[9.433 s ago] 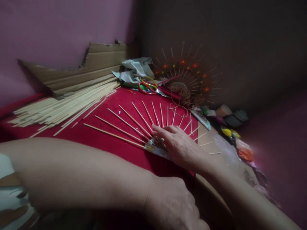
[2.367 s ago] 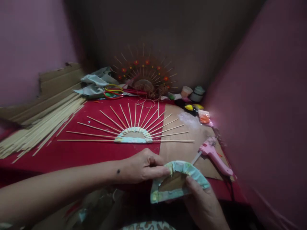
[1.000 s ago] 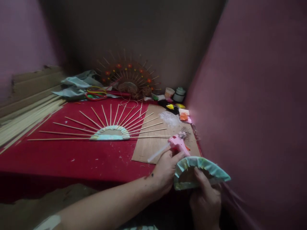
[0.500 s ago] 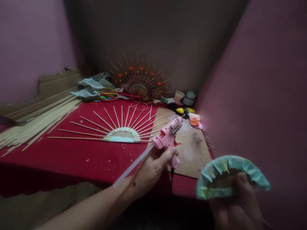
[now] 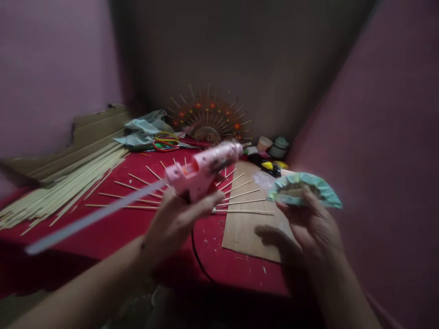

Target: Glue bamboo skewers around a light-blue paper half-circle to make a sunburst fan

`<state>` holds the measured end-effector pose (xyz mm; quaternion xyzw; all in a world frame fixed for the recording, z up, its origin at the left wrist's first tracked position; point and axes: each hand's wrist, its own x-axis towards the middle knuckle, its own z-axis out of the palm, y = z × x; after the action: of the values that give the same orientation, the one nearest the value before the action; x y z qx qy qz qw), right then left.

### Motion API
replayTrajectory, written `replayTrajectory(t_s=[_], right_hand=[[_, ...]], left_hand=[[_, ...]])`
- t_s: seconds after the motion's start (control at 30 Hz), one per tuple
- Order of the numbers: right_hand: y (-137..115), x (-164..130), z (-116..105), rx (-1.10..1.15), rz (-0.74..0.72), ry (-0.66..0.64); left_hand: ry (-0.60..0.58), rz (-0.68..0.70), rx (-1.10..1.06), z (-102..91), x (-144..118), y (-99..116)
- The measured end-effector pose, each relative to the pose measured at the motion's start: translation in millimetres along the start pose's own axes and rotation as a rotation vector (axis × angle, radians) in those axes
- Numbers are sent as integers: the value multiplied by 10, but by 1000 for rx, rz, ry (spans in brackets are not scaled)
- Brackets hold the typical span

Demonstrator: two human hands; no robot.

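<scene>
Left hand (image 5: 178, 219) clenched round pink glue gun (image 5: 202, 169), raised above red desk (image 5: 113, 228), glue stick (image 5: 92, 219) trailing leftward. Right hand (image 5: 308, 228) gripping pale green paper half-disc (image 5: 305, 187), just right of the gun's nozzle. Underneath: fanned skewers (image 5: 240, 201), cardboard sheet (image 5: 247, 233). Behind: scissors (image 5: 166, 144), loose stick pile (image 5: 68, 187), flowered fan (image 5: 209, 119).

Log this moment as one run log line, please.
left hand: holds pink glue gun | right hand: holds half-round paper piece | skewer fan: on red table
</scene>
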<state>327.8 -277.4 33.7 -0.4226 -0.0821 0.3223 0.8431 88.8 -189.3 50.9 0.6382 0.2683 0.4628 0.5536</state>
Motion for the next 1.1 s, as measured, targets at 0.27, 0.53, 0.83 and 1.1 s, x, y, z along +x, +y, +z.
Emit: replayTrajectory(t_s=[0.27,0.53,0.83,1.1], right_hand=[[249,428,581,-44,-49,-247],[646,639,421,-96,-26,-236],[706,483,400,-171,72,-327],[648,216,468,-271,200,-552]], left_hand=[[-67,145,-47,-93,568,175],[-393,100,198,26,490,-310],[-298,-114,163,-68,482,-661],[-567,15,156,-10,480,-313]])
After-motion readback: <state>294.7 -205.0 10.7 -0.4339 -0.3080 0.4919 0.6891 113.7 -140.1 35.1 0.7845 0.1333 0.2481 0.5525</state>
